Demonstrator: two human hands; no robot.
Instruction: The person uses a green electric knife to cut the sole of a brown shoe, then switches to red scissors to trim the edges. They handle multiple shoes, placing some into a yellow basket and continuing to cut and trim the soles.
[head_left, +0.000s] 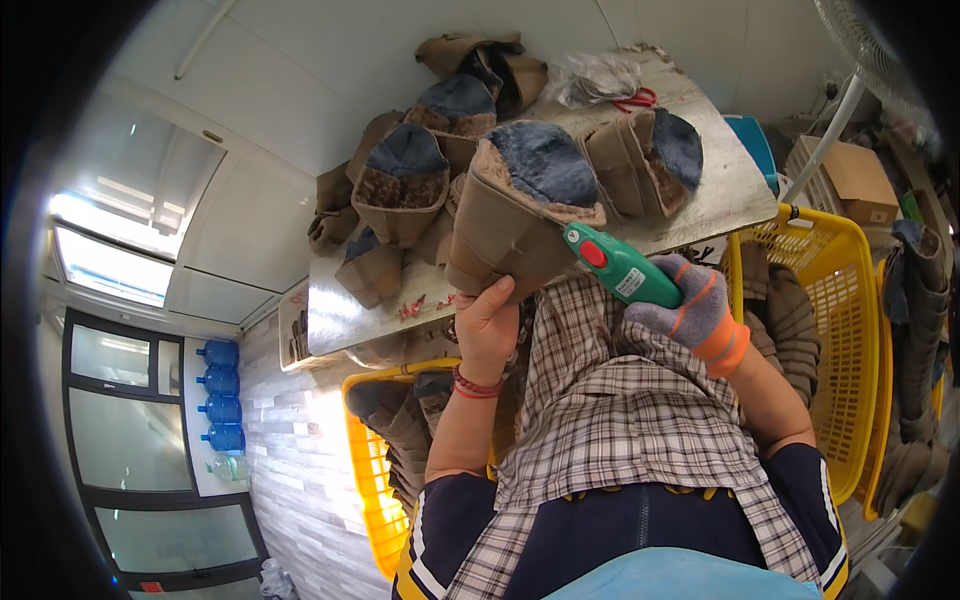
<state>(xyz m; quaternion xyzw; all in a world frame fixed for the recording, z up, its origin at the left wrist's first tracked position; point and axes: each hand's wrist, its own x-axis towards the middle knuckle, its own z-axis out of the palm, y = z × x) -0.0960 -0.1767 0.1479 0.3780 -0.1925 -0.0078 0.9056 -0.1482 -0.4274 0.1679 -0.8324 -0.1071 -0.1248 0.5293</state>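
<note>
A fleece-lined brown boot upper with dark blue fluffy lining is in my bare left hand, pinched at its lower edge with the thumb in front. Wrapped in a grey and orange glove, my right hand grips a green handheld power tool with a red switch. The tool's front end meets the right side of the boot upper just below its fleece rim; its working tip cannot be made out. Similar lined uppers stand behind on the worktable, and another upper lies to the right.
Red-handled scissors and a clear plastic bag lie at the table's back. Yellow baskets with brown uppers stand below: one basket at left, another basket at right. A fan and cardboard box are far right.
</note>
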